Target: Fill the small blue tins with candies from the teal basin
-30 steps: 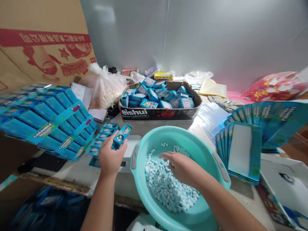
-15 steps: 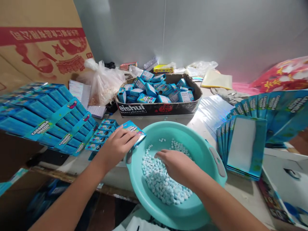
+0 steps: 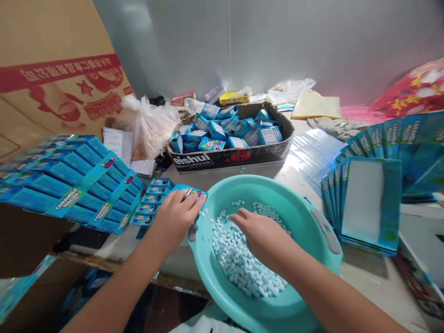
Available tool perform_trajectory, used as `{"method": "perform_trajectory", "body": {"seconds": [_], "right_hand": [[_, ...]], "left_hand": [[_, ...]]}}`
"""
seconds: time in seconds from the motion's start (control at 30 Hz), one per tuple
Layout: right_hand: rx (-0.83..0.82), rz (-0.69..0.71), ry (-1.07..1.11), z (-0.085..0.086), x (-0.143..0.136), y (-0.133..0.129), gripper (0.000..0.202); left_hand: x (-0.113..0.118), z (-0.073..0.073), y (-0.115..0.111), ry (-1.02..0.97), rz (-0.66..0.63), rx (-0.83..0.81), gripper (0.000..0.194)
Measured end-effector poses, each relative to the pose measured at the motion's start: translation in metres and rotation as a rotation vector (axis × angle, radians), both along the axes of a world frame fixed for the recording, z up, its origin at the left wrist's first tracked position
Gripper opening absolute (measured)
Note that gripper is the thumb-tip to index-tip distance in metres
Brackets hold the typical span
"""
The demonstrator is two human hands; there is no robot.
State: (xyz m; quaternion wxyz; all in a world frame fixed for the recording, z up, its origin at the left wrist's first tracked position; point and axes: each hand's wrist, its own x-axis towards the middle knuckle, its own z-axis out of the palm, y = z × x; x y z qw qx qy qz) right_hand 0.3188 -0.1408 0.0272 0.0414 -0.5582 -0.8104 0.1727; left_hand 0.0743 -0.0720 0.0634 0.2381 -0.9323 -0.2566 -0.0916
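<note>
My left hand is closed around a small blue candy box at the left rim of a turquoise basin. A few pale candies show just below the box, against the basin's inner wall. Heaped in the basin are many small, pale blue and white candies. Over this heap my right hand is bent, its fingers drawn together; whatever they hold is hidden. Beside my left hand stands a row of blue candy boxes with round dark openings.
Behind the basin, a black cardboard tray holds many blue boxes. Stacked blue display packs stand left, near a large carton and a plastic bag. Fanned blue cartons stand right, near grey gloves.
The view has swung slightly, shifting the basin rightward in it. My left hand's box is tipped differently, and loose candies now show below it. My right hand remains over the heap.
</note>
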Motion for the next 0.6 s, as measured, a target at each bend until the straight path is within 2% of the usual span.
{"method": "perform_trajectory", "body": {"seconds": [0.17, 0.3, 0.4, 0.47, 0.53, 0.6], "right_hand": [[0.034, -0.025, 0.039, 0.003, 0.002, 0.000, 0.051], [0.019, -0.056, 0.111, 0.001, 0.002, 0.000, 0.050], [0.019, -0.104, 0.143, 0.000, 0.003, 0.000, 0.045], [0.013, -0.146, 0.168, -0.001, 0.005, 0.000, 0.041], [-0.017, -0.173, 0.178, -0.003, 0.007, -0.001, 0.036], [-0.072, -0.147, 0.154, -0.005, 0.008, -0.004, 0.032]], "left_hand": [[-0.008, -0.008, 0.004, -0.061, -0.149, -0.047, 0.046], [-0.007, -0.017, 0.008, -0.148, -0.144, -0.089, 0.045], [-0.012, -0.023, 0.008, -0.261, -0.058, -0.172, 0.051], [-0.019, -0.030, 0.005, -0.417, 0.022, -0.259, 0.051], [-0.027, -0.042, 0.001, -0.659, 0.169, -0.290, 0.044], [-0.035, -0.056, 0.000, -0.917, 0.377, -0.288, 0.039]]}}
